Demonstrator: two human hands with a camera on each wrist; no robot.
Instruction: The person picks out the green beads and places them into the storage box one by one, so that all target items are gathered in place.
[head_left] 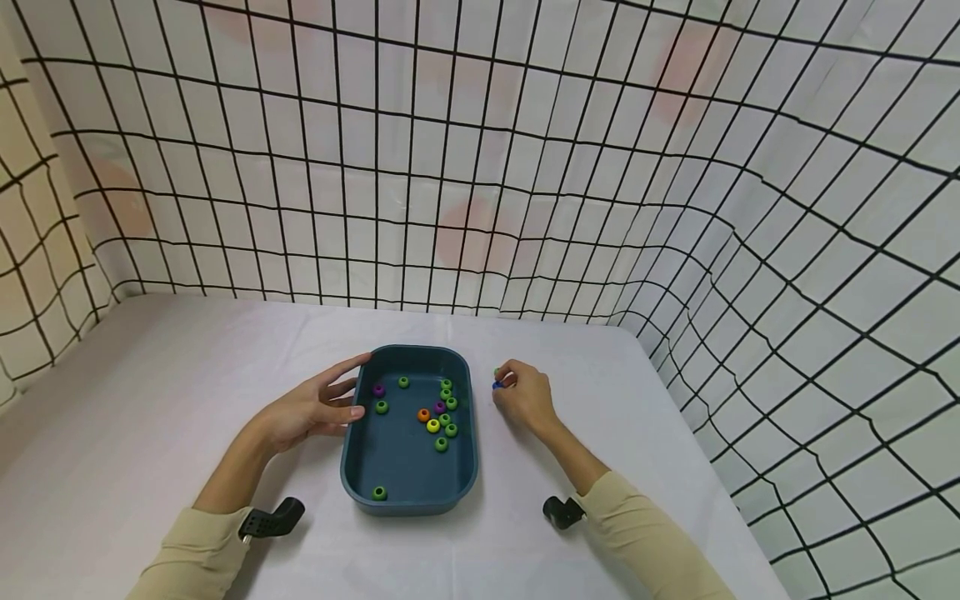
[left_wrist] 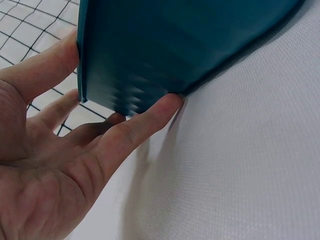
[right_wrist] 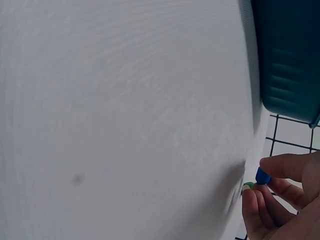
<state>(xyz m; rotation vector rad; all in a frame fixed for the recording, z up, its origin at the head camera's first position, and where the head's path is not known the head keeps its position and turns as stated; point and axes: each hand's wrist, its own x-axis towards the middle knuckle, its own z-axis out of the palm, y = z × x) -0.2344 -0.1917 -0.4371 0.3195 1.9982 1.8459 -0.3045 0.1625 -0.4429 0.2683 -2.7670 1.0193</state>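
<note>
A dark teal plastic tray (head_left: 408, 471) stands on the white cloth, with several green beads (head_left: 441, 445), two purple beads (head_left: 378, 390), an orange bead (head_left: 423, 415) and a yellow bead (head_left: 432, 426) scattered inside. My left hand (head_left: 311, 408) rests against the tray's left side, fingers spread and mostly straight along its rim and outer wall. To the right of the tray, my right hand (head_left: 527, 398) pinches a blue bead (right_wrist: 262, 176) between thumb and finger. A green bead (right_wrist: 247, 186) shows at the other fingertips; whether it is held, I cannot tell.
White cloth (head_left: 225, 350) covers the table around the tray. A black wire grid (head_left: 405, 167) backed by white sheet rises behind the table and along its right side. Black wrist cameras (head_left: 272, 518) sit at both cuffs.
</note>
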